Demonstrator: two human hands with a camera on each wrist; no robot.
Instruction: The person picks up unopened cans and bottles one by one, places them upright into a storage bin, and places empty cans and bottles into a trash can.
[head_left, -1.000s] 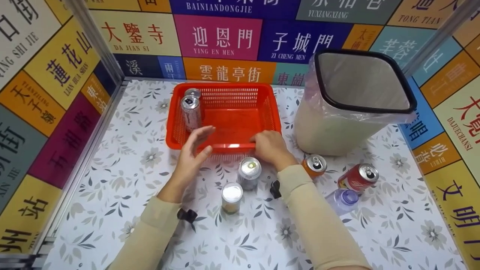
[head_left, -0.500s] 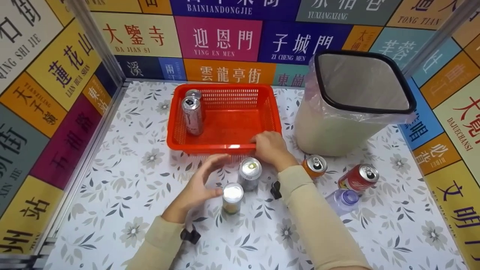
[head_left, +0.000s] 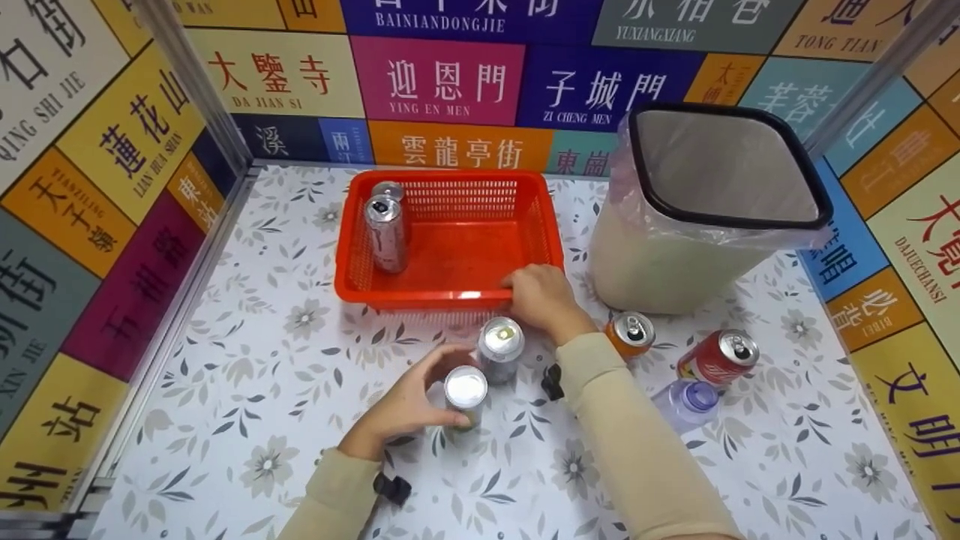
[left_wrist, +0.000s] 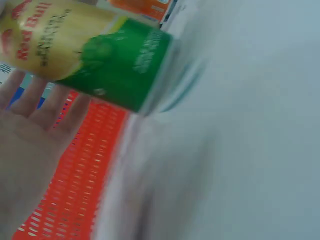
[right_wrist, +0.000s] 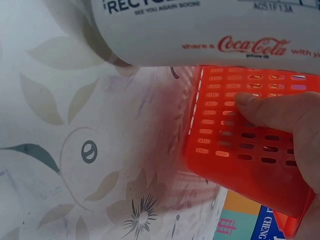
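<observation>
My left hand (head_left: 409, 405) curves round a yellow and green Red Bull can (left_wrist: 95, 50), thumb across its near side and fingers behind it. The can stands upright on the table, its silver top facing up in the head view. Just behind it is a silver can (head_left: 500, 360), with Coca-Cola lettering (right_wrist: 252, 46) in the right wrist view. My right hand (head_left: 544, 300) grips the front rim of the red plastic basket (head_left: 420, 298), its thumb against the slotted wall. Inside the basket's left end stand a tall pinkish-silver can (head_left: 386, 236) and another can (head_left: 388, 190) behind it.
A lined bin (head_left: 660, 262) with a black rim stands at the right back. An orange can (head_left: 630, 334), a red Coca-Cola can (head_left: 718, 356) and a clear bottle with a purple cap (head_left: 684, 403) are beside my right forearm. Printed panels enclose the flower-patterned table (head_left: 247, 360).
My left hand has moved from the basket's front edge down toward me and right, to the Red Bull can. My right hand stays on the basket rim.
</observation>
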